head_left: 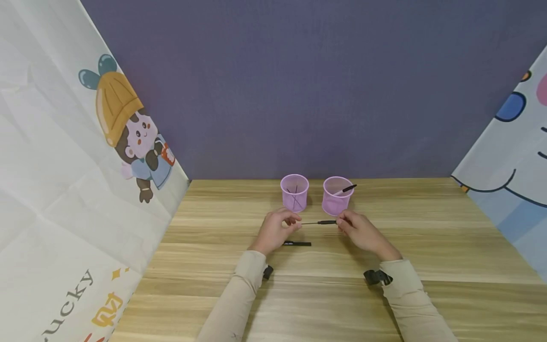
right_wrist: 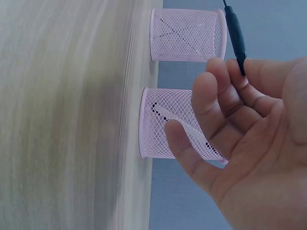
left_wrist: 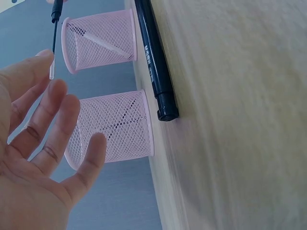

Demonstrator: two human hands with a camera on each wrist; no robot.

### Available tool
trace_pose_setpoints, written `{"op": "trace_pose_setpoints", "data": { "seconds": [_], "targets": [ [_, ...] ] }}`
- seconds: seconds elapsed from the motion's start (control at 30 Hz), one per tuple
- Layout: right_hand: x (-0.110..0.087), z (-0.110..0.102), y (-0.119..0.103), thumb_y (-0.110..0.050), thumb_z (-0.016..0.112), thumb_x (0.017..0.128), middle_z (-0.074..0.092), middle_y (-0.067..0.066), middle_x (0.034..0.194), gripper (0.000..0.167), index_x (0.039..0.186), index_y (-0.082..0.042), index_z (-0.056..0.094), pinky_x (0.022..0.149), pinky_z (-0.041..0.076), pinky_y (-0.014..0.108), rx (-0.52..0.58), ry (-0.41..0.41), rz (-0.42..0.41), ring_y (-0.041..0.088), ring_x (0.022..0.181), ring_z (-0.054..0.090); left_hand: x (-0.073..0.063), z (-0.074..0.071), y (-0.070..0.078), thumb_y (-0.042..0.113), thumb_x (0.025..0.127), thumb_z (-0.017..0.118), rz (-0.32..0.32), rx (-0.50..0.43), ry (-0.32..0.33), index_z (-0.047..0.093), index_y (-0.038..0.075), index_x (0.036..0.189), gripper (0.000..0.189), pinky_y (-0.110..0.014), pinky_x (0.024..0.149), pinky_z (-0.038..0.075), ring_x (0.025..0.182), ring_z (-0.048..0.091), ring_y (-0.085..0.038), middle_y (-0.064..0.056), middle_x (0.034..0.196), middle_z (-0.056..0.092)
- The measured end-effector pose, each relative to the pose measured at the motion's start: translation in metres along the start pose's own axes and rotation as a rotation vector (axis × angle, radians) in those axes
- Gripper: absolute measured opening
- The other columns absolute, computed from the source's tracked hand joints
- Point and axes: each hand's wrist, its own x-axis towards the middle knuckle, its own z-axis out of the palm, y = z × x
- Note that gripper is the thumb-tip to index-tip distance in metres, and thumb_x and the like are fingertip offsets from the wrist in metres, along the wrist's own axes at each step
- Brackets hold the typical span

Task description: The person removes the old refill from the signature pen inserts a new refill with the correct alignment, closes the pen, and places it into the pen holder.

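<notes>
- Above the surface (head_left: 325,304), btwn L hand (head_left: 275,230) and R hand (head_left: 362,232), was a slim tool (head_left: 327,222), held near L cup (head_left: 301,202) and R cup (head_left: 334,205), both pink mesh.
- Long axis ran approx. level, L to R across the head view; thin shaft pointed twd L hand, thicker handle twd R hand.
- Looks: handle blk, narrowing at its end; shaft v. thin, dark, w/ a clear tip in L wrist view.
- L hand pinched the tip end w/ thumb & fingertips; R hand pinched the handle's end, other fingers loosely bent.
- Blk marker (head_left: 299,243) w/ pale lettering lay on the surface, near side of the tool, approx. parallel.
- L cup held thin dark sticks (head_left: 295,198), crossed; R cup held a white-and-blk pen (head_left: 349,188), leaning out over the rim.
</notes>
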Motion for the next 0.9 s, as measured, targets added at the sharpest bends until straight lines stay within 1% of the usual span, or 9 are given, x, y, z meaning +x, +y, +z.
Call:
{"op": "trace_pose_setpoints", "data": {
  "seconds": [0.2,0.43,0.5,0.7,0.9],
  "targets": [
    [0.0000,0.0012,-0.0004,-0.014,0.053,0.107,0.054,-0.001,0.073,0.018,0.091,-0.009,0.059,0.059,0.043,0.025,-0.003,-0.003,0.003,0.009,0.065,0.049,0.0000,0.0001,0.0004,0.017,0.090,0.079,0.006,0.019,-0.015,0.078,0.013,0.099,0.011,-0.030,0.080,0.055,0.084,0.065,-0.010,0.002,0.092,0.072],
    [-0.0004,0.0013,-0.0002,-0.015,0.052,0.107,0.054,0.000,0.073,0.018,0.091,-0.010,0.059,0.058,0.042,0.025,-0.001,-0.012,0.010,0.009,0.064,0.049,-0.0011,-0.0004,0.0016,0.017,0.090,0.078,0.006,0.028,-0.036,0.080,0.015,0.096,0.006,-0.031,0.079,0.054,0.084,0.065,-0.009,0.004,0.095,0.075],
    [-0.0005,0.0013,-0.0004,-0.015,0.052,0.107,0.054,0.000,0.073,0.018,0.091,-0.010,0.059,0.058,0.042,0.025,0.003,-0.012,0.008,0.009,0.064,0.049,-0.0011,-0.0004,0.0014,0.018,0.091,0.078,0.014,0.033,-0.033,0.080,0.015,0.096,0.006,-0.031,0.080,0.054,0.084,0.065,-0.009,0.004,0.095,0.075],
    [-0.0006,0.0016,0.0009,-0.015,0.052,0.107,0.054,0.000,0.073,0.019,0.091,-0.010,0.059,0.058,0.042,0.025,0.003,-0.010,0.004,0.008,0.064,0.049,-0.0013,-0.0007,0.0000,0.016,0.090,0.078,0.042,0.037,-0.019,0.080,0.012,0.096,0.007,-0.038,0.079,0.056,0.084,0.066,-0.012,0.001,0.096,0.076],
    [-0.0008,0.0017,0.0016,-0.015,0.052,0.107,0.055,0.001,0.073,0.019,0.091,-0.008,0.060,0.058,0.042,0.025,0.004,-0.005,-0.001,0.009,0.064,0.049,-0.0018,-0.0013,-0.0008,0.015,0.091,0.077,0.040,0.037,-0.017,0.079,0.011,0.095,0.006,-0.038,0.081,0.056,0.087,0.067,-0.013,0.001,0.097,0.075]
  ]
}}
